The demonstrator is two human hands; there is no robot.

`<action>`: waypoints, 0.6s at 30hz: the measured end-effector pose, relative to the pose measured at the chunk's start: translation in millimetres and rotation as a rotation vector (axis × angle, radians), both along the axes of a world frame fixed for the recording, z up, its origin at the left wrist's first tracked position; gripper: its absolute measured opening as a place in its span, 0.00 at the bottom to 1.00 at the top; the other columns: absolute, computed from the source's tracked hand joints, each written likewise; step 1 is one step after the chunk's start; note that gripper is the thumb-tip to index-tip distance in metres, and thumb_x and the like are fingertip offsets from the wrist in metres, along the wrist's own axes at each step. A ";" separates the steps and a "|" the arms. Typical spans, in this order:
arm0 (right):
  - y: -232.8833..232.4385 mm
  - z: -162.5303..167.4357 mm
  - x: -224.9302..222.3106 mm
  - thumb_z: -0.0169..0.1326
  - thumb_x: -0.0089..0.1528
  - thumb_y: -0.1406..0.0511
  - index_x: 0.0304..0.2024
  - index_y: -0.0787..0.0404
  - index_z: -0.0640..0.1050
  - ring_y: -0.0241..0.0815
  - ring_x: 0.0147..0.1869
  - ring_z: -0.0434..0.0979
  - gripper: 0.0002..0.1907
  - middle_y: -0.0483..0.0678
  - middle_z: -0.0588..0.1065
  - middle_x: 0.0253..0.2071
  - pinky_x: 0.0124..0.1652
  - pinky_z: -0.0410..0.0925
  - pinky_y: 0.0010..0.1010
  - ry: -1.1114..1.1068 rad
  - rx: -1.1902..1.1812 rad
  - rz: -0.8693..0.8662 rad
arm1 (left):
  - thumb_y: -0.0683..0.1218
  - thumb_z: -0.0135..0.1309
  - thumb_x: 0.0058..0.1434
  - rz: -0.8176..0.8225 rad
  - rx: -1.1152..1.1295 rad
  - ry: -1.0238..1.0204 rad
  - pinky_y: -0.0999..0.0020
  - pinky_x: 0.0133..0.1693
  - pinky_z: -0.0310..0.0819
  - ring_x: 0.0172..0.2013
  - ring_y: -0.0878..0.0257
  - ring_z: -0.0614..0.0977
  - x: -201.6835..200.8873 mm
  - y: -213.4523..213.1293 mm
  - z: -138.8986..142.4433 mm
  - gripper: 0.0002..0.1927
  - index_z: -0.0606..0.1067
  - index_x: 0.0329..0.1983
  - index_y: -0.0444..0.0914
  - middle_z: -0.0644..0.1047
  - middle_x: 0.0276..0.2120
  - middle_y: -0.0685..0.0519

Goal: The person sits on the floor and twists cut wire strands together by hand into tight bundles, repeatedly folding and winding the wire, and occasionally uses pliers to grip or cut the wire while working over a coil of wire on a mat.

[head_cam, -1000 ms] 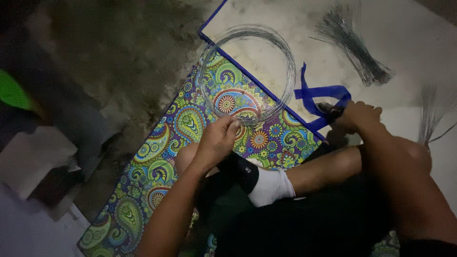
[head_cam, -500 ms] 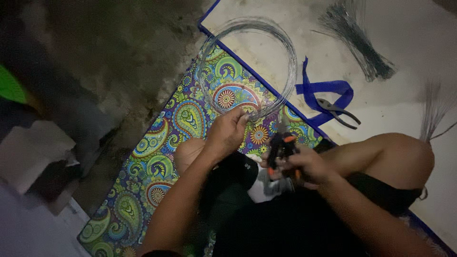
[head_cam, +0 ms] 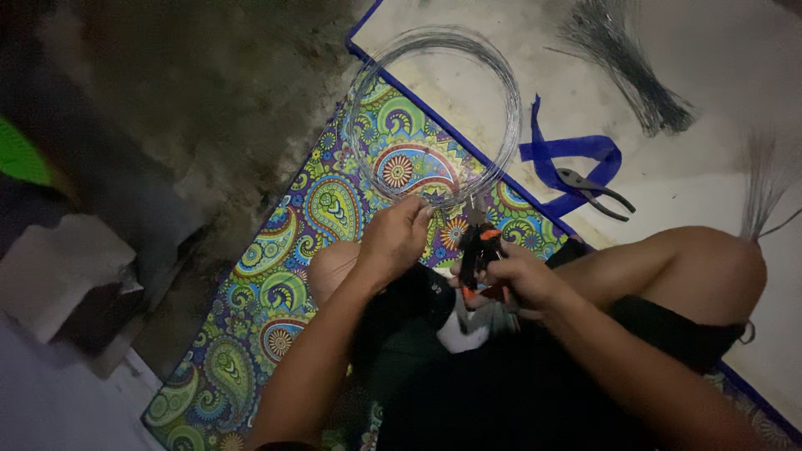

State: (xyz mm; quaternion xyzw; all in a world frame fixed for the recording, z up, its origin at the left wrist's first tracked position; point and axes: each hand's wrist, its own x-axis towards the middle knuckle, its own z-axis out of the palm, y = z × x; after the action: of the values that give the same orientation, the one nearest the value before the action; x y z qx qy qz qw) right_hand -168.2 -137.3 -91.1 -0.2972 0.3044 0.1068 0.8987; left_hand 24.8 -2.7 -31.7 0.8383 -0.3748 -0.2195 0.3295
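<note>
A coil of thin grey wire lies half on a colourful paisley mat and half on the pale floor. My left hand pinches the near edge of the coil. My right hand grips a pair of cutters with orange-and-black handles, jaws pointing up at the wire just beside my left fingers. My legs are folded on the mat below both hands.
Dark pliers rest on a blue ribbon strip on the pale floor. A bundle of cut wires lies at top right, another wire bunch at the right edge. Dark stained ground and grey slabs lie left.
My right hand left the pliers on the blue ribbon and came back to the coil's near edge holding the orange-handled cutters. My left hand stayed on the wire.
</note>
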 end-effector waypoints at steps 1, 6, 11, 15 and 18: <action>0.7 0.5 -0.3 0.45 0.47 0.74 0.58 0.68 0.69 0.57 0.50 0.82 0.33 0.59 0.78 0.47 0.39 0.78 0.44 0.024 -0.026 0.003 | 0.51 0.51 0.67 -0.002 0.000 -0.007 0.48 0.37 0.75 0.38 0.40 0.82 0.0 0.4 -0.2 0.11 0.78 0.41 0.39 0.81 0.35 0.41; 4.4 6.0 -1.3 0.46 0.47 0.75 0.57 0.70 0.70 0.53 0.41 0.81 0.32 0.58 0.77 0.39 0.36 0.73 0.36 -0.021 -0.104 -0.023 | 0.51 0.51 0.67 -0.018 -0.031 -0.021 0.49 0.38 0.75 0.38 0.40 0.82 -0.4 1.2 -1.4 0.12 0.78 0.41 0.39 0.81 0.35 0.40; 4.2 5.9 -2.3 0.51 0.51 0.73 0.53 0.74 0.72 0.49 0.42 0.82 0.26 0.57 0.78 0.39 0.43 0.74 0.37 0.064 -0.221 -0.003 | 0.50 0.51 0.67 -0.005 -0.007 -0.001 0.50 0.38 0.75 0.39 0.41 0.82 -1.8 1.4 -1.4 0.11 0.78 0.42 0.39 0.81 0.36 0.40; 5.6 1.5 -4.7 0.52 0.54 0.73 0.51 0.84 0.74 0.49 0.42 0.81 0.24 0.60 0.80 0.40 0.44 0.71 0.37 -0.021 -0.255 0.014 | 0.50 0.51 0.67 -0.029 -0.040 -0.021 0.50 0.39 0.75 0.39 0.41 0.83 -2.2 1.9 -2.4 0.11 0.78 0.43 0.39 0.81 0.36 0.40; 5.7 0.3 -4.8 0.50 0.52 0.74 0.55 0.74 0.71 0.48 0.42 0.81 0.27 0.58 0.78 0.38 0.45 0.72 0.37 -0.043 -0.202 -0.026 | 0.49 0.51 0.67 -0.023 -0.028 -0.008 0.50 0.38 0.75 0.39 0.41 0.83 -3.0 1.7 -3.2 0.10 0.78 0.42 0.39 0.81 0.36 0.40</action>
State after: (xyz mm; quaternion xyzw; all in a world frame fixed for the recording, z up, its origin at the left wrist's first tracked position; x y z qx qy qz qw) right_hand -173.0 -131.6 -90.8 -0.3847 0.2979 0.0574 0.8718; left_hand 21.7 -1.0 -34.9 0.8301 -0.3889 -0.2146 0.3372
